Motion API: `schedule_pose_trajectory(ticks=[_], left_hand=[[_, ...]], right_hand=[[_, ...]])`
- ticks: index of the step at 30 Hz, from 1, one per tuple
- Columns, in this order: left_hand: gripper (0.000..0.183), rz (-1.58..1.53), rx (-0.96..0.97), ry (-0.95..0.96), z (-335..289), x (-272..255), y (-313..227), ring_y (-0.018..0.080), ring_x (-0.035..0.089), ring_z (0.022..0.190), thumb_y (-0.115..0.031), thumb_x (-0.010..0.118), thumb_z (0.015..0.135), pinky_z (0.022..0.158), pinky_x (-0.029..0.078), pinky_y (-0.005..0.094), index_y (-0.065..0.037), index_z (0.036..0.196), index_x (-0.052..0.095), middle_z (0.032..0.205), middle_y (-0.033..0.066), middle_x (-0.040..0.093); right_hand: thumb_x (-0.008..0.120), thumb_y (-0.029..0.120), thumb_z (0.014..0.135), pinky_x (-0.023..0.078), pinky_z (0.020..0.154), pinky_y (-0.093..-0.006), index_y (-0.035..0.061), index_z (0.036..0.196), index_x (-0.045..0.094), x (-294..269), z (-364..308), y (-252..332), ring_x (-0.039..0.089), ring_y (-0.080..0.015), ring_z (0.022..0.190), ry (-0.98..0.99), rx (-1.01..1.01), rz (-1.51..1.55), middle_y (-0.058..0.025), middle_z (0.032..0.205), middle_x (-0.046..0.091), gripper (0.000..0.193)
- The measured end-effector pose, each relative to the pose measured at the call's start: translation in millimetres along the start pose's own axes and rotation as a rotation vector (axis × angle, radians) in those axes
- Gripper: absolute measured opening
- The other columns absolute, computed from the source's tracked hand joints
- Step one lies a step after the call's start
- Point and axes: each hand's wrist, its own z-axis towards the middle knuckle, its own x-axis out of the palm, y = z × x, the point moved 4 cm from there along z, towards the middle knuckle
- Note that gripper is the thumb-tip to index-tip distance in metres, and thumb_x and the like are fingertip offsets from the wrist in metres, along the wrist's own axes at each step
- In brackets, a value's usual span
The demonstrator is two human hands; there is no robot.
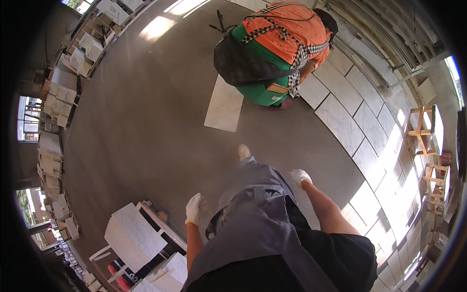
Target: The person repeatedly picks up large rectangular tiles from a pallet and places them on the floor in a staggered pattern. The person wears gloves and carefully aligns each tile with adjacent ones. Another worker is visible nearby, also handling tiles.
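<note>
Both of my hands wear white knitted gloves and hang apart from each other at my sides. My left hand point(193, 208) is to the left of my grey apron point(253, 233), its fingers drawn together, with nothing visible in it. To the right of the apron, my right hand point(299, 177) is loosely closed, its fingers curled and nothing showing in them. Neither hand touches a slab. Nearest to my left hand is a stack of pale marble slabs point(134, 235) on a frame. Ahead on the floor lies a single white marble slab point(224, 105).
A co-worker point(287, 34) in an orange shirt bends over the floor beside that slab. Large marble slabs point(340, 121) lie in rows on the right. Wooden stands point(422, 131) line the far right. Stacked slabs point(61, 90) border the left. My shoe point(243, 152) shows ahead.
</note>
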Motion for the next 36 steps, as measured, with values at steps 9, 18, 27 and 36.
schedule_pose_trajectory(ticks=[9,18,27,36], left_hand=[[0.037,0.633,0.401,0.249,52,-108,-14,0.0232,0.069,0.081,-0.025,0.064,0.097,0.071,0.060,0.0372,0.000,0.124,0.061,0.102,0.0112,0.067],[0.036,0.147,-0.243,0.133,120,-90,-121,0.0179,0.068,0.082,-0.026,0.065,0.096,0.071,0.057,0.0324,-0.004,0.124,0.063,0.099,0.0052,0.068],[0.035,0.482,-0.184,0.375,341,-23,-305,0.0116,0.063,0.083,-0.026,0.065,0.094,0.077,0.053,0.0286,-0.003,0.121,0.068,0.098,0.0026,0.070],[0.045,0.896,-0.001,0.748,503,103,-225,0.0232,0.064,0.106,-0.033,0.059,0.092,0.094,0.048,0.0354,-0.012,0.132,0.064,0.116,0.0150,0.070]], right_hand=[[0.049,0.015,0.099,0.054,0.093,-0.0445,0.0023,0.107,0.072,-131,124,108,0.068,-0.0354,0.106,-0.310,-0.190,0.113,-0.0194,0.113,0.071,0.028],[0.055,0.025,0.102,0.051,0.074,-0.0274,0.0048,0.130,0.062,-131,189,147,0.063,-0.0123,0.086,-0.296,-0.116,0.809,-0.0044,0.101,0.068,0.035],[0.043,0.032,0.103,0.041,0.112,-0.0433,0.0060,0.126,0.063,-207,224,265,0.052,-0.0388,0.130,0.143,0.260,0.178,-0.0202,0.139,0.058,0.040],[0.049,0.046,0.102,0.031,0.118,-0.0346,-0.0007,0.147,0.046,-101,365,301,0.040,-0.0300,0.145,-0.057,0.555,0.909,-0.0191,0.154,0.045,0.066]])
